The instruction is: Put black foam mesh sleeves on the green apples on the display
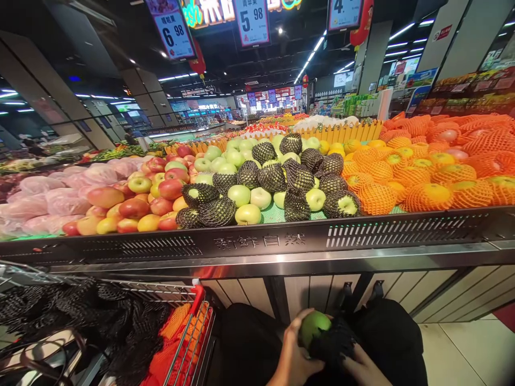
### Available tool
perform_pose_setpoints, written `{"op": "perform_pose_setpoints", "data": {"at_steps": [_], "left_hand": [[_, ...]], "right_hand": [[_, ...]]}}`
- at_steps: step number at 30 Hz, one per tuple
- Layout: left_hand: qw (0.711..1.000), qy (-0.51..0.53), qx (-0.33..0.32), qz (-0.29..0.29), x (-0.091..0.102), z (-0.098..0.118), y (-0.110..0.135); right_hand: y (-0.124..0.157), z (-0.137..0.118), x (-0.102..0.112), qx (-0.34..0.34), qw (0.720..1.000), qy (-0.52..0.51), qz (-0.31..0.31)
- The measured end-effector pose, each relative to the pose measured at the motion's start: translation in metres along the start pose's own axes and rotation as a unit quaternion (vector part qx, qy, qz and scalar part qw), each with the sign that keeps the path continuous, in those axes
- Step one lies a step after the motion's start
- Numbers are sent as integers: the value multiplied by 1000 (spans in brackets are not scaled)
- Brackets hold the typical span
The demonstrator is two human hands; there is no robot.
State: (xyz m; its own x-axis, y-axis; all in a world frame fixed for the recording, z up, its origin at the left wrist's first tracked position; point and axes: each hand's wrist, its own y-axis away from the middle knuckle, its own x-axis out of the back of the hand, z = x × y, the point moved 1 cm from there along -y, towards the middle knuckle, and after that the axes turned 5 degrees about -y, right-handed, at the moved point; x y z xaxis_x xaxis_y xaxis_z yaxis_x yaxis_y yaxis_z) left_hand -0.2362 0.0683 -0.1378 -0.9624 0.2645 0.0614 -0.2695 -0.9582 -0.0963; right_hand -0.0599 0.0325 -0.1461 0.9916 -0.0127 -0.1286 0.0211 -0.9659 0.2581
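Note:
Low in front of me, above my lap, my left hand (295,347) is wrapped round the left side of a green apple (313,326). My right hand (362,366) grips a black foam net sleeve (336,343), which covers the right part of that apple. Some of my right fingers are hidden by the dark net. Beyond my hands, on the display, lie green apples (240,195), several of them in black net sleeves (217,212).
A shopping cart (197,305) at lower left holds black net sleeves (120,321) and orange-red ones (177,338). The display's dark front rail (257,239) runs across. Red-yellow apples (132,208) lie left, orange-netted fruit (434,195) right, pink-wrapped fruit (68,198) far left.

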Motion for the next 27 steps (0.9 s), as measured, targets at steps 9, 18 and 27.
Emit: {"op": "perform_pose_setpoints", "data": {"at_steps": [9,18,27], "left_hand": [[981,165,79,63,21,-1,-6],[996,79,27,15,8,18,-5],[992,113,52,38,11,13,-11]], "right_hand": [[-10,-74,23,76,996,-39,-17],[-8,-64,-6,114,992,-31,-41],[-7,-63,-12,213,971,94,-56]]}}
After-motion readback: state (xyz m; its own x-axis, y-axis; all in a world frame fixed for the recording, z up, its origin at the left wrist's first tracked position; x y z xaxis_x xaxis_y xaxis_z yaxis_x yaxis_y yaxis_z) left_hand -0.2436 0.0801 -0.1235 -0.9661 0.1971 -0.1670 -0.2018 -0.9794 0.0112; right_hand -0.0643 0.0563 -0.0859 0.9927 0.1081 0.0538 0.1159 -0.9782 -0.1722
